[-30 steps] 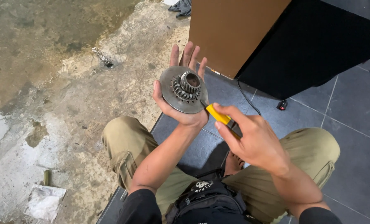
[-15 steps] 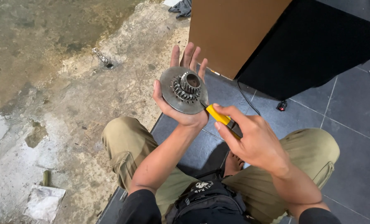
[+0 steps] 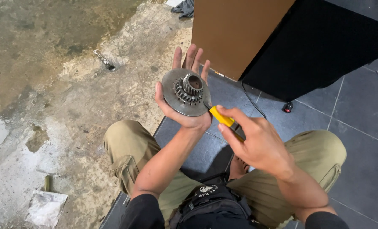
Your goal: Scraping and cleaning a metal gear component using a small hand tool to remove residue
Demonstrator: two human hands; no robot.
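Holding: left hand (image 3: 184, 99) cradles a round metal disc (image 3: 177, 95) with a toothed gear hub (image 3: 192, 86) at its middle, palm up in front of the chest.
Landmark: the disc; every place below is told from it.
Left fingers: spread and straight behind the disc's far edge, thumb (image 3: 159, 94) hooked over the near-left rim, so the disc rests on the open palm, not pinched.
Disc attitude: face tilted up toward the camera, gear hub standing out of it toward the viewer.
Tool: a yellow-handled tool (image 3: 224, 120), probably a screwdriver, lies just right of and below the disc; its metal tip meets the disc's lower-right rim.
Tool axis: long axis runs from the disc's lower-right edge down and to the right, into the other hand.
Right hand (image 3: 256, 142): below and right of the disc, fingers curled and pressed around the yellow handle, index finger laid along its top.
Nearer hand: the left is under the disc and touching it; the right reaches it only through the tool tip.
Key relation: gear hub lies up and to the left of the tool tip, along the line of the tool's axis.
Legs: khaki trousers (image 3: 131, 148) below the disc, knees apart.
Floor: dark tiles (image 3: 358, 127) to the right of the disc, rough stained concrete (image 3: 49, 85) to the left.
Behind: a brown panel (image 3: 235, 29) and a black box (image 3: 324, 42) above and right of the disc.
Scrap: crumpled white paper (image 3: 45, 208) far below-left.
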